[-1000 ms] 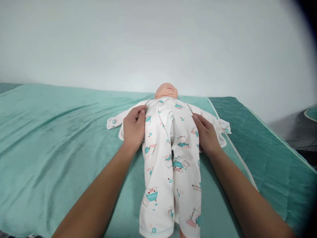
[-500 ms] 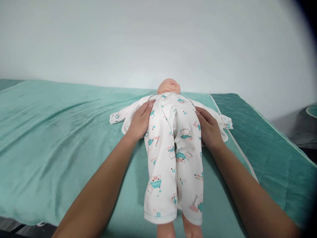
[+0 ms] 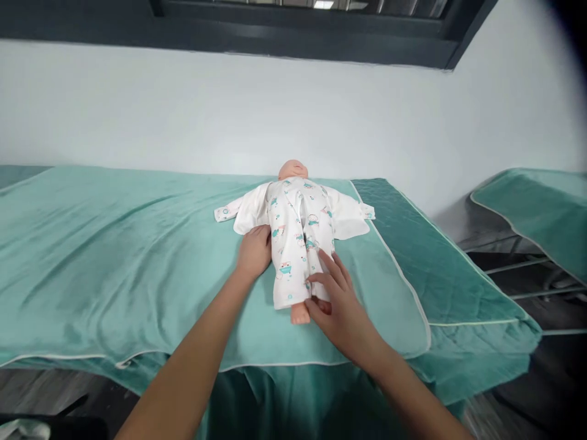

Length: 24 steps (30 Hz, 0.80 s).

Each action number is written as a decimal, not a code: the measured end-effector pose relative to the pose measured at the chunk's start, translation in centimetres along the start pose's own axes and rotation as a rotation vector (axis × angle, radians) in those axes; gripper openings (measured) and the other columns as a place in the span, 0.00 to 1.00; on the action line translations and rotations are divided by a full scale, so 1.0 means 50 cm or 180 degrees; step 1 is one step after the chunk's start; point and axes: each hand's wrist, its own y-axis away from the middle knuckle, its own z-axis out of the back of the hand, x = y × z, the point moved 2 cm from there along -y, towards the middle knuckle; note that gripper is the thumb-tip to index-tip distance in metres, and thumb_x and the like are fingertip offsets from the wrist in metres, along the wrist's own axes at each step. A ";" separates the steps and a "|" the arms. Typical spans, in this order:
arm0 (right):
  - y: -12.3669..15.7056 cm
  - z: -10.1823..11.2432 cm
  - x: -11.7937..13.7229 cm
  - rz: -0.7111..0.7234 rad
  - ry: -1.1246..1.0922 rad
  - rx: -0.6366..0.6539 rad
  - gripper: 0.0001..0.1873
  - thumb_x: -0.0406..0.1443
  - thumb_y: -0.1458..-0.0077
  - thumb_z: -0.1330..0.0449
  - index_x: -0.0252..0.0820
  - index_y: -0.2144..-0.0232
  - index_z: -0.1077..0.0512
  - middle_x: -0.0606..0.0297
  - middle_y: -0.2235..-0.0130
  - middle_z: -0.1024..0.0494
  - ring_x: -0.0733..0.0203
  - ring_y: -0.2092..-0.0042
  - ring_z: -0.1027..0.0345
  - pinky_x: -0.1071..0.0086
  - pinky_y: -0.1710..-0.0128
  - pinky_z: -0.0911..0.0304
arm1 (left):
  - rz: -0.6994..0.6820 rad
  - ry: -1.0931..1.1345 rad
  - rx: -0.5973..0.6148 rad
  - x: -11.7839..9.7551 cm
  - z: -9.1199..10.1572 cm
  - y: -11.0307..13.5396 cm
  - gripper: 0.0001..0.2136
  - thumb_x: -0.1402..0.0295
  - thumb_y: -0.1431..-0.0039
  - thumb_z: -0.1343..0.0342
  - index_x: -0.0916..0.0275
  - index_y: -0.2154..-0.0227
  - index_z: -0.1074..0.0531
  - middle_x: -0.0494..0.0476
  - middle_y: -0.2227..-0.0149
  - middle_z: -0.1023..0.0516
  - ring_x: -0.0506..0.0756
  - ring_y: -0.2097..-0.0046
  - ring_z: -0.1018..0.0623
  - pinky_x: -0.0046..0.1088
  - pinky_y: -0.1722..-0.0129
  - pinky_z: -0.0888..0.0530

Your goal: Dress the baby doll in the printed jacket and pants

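A pink plastic doll (image 3: 292, 169) in printed white fabric trousers (image 3: 288, 260) lies on a green, velvety bed (image 3: 137, 275). The right hand (image 3: 317, 278), half open, spans the right leg's hem; the left hand (image 3: 255, 252) rests alongside, its hold hidden from me. Light, even tugs seem wisest.

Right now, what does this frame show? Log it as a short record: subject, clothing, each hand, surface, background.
Subject: doll lying on its back, head toward the wall
Clothing: white printed outfit, sleeves spread to both sides
Left hand: beside the outfit; fingertips hidden
Right hand: at a lower trouser leg, fingers apart; contact unclear
Surface: light green blanket overlapping a darker quilted cover
Background: dark window frame
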 end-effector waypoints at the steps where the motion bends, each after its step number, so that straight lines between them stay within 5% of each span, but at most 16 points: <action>1: 0.010 -0.001 0.009 0.0010 0.0240 0.0036 0.15 0.32 0.43 0.42 0.43 0.52 0.31 0.59 0.29 0.54 0.44 0.28 0.72 0.42 0.35 0.49 | 0.0015 -0.0103 -0.0006 -0.001 0.003 0.010 0.14 0.71 0.37 0.54 0.62 0.54 0.26 0.62 0.51 0.21 0.62 0.47 0.25 0.38 0.48 0.31; 8: 0.001 -0.007 0.048 0.0161 0.1410 0.0065 0.11 0.32 0.38 0.48 0.44 0.56 0.28 0.60 0.31 0.44 0.40 0.29 0.61 0.39 0.36 0.53 | 0.0171 -0.0265 -0.0125 -0.008 0.018 0.031 0.13 0.71 0.36 0.55 0.59 0.54 0.27 0.59 0.50 0.21 0.61 0.46 0.26 0.37 0.48 0.32; 14: 0.000 0.027 0.088 0.0653 0.1230 0.0074 0.08 0.30 0.39 0.47 0.43 0.62 0.29 0.60 0.33 0.40 0.45 0.29 0.58 0.42 0.35 0.51 | 0.0238 -0.0338 -0.0163 -0.009 0.015 0.034 0.13 0.71 0.36 0.54 0.59 0.53 0.28 0.59 0.49 0.22 0.60 0.46 0.27 0.38 0.46 0.33; 18: 0.010 0.045 0.127 0.1234 0.1125 0.0201 0.06 0.31 0.39 0.46 0.43 0.63 0.29 0.59 0.33 0.40 0.48 0.30 0.56 0.44 0.33 0.52 | 0.0364 -0.0429 -0.0286 -0.007 0.011 0.036 0.22 0.73 0.37 0.56 0.64 0.41 0.37 0.66 0.38 0.33 0.62 0.40 0.31 0.40 0.42 0.35; 21: 0.015 0.038 0.125 0.1286 0.1141 0.0337 0.06 0.30 0.39 0.46 0.43 0.62 0.29 0.58 0.34 0.38 0.48 0.30 0.53 0.43 0.34 0.50 | 0.0315 -0.0569 -0.0319 -0.010 0.011 0.038 0.26 0.72 0.36 0.57 0.66 0.35 0.45 0.68 0.34 0.41 0.64 0.38 0.34 0.41 0.41 0.35; 24: 0.023 0.032 0.107 0.1102 0.1091 0.0323 0.12 0.28 0.40 0.47 0.43 0.57 0.30 0.57 0.34 0.38 0.49 0.31 0.53 0.44 0.34 0.49 | 0.0166 -0.0742 -0.0188 -0.015 0.010 0.040 0.21 0.70 0.35 0.57 0.61 0.40 0.36 0.66 0.36 0.38 0.64 0.40 0.32 0.42 0.42 0.35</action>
